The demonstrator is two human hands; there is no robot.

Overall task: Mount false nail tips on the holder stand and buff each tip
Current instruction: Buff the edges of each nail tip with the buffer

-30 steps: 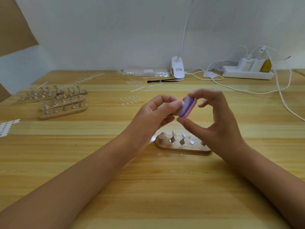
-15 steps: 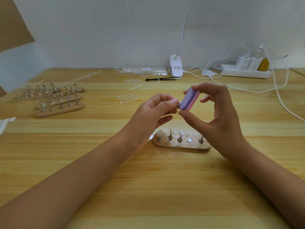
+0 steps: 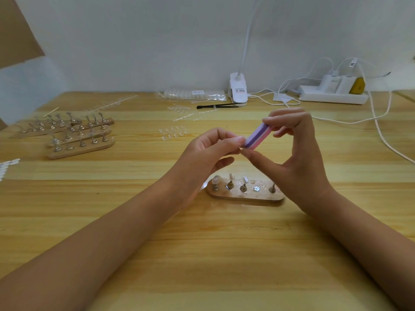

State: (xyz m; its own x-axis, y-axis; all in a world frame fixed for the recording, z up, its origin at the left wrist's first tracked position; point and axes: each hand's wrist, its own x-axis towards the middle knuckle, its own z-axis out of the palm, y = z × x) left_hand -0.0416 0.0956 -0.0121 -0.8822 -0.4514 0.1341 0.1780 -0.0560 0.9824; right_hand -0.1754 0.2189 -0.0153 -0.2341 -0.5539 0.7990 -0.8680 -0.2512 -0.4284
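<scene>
- Right hand point(image 3: 298, 158) is gripping the purple-pink buffer block point(image 3: 258, 135) end to end, leaving its face free.
- Left hand point(image 3: 208, 151) is pinching something tiny against it, probably a nail tip; too small to confirm.
- Holder stand point(image 3: 244, 195) is sitting just below, handy for mounting.

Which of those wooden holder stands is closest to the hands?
The lone holder stand just under the left hand and right hand. The other stands sit clustered far to the left.

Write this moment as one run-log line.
right hand: holds buffer | left hand: touches buffer end, grip contents hidden | stand: on table
</scene>
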